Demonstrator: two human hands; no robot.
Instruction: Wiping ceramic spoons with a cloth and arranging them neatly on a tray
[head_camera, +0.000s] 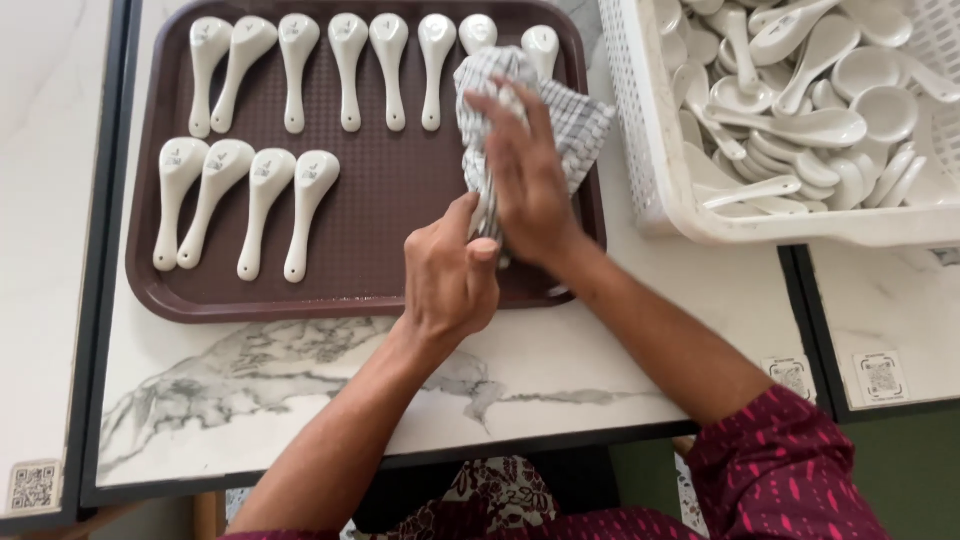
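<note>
Both hands meet over the brown tray on the marble table: the right hand presses a checked cloth whose wrapped contents stay hidden, the left hand pinching its lower end; the white basket is cut off.

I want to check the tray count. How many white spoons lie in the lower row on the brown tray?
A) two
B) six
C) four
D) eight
C: four white spoons lie side by side in the lower row of the brown tray, left of the hands.
</note>
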